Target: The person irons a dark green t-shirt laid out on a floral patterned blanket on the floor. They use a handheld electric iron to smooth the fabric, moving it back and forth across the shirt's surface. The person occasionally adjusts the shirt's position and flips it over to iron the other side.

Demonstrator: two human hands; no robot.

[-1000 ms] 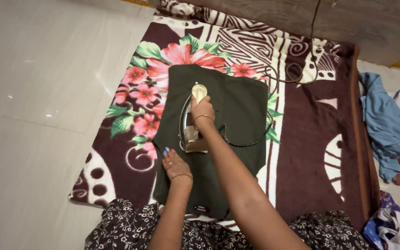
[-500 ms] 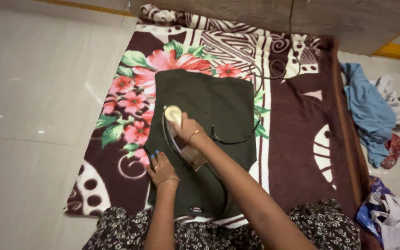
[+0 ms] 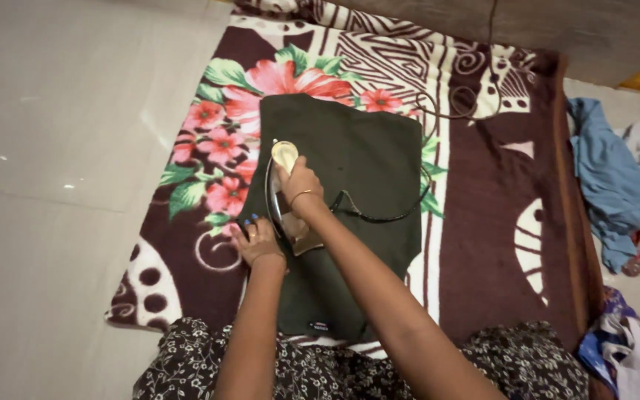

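A dark green folded garment (image 3: pixel 364 170) lies flat on a brown blanket (image 3: pixel 483 207) with pink flowers and white patterns. My right hand (image 3: pixel 300 189) grips the handle of a cream and metal clothes iron (image 3: pixel 284 194) standing on the garment's left part. The iron's black cord (image 3: pixel 379 215) loops across the cloth to the right. My left hand (image 3: pixel 255 241) presses flat on the garment's left edge, just beside the iron's rear.
Pale tiled floor (image 3: pixel 61 148) stretches to the left. A blue cloth (image 3: pixel 609 178) and other crumpled clothes (image 3: pixel 631 348) lie at the blanket's right edge. My patterned black and white dress (image 3: pixel 201 363) shows at the bottom.
The iron slid back from the garment's upper middle toward its left side over the last second. My left hand shifted up along the left edge.
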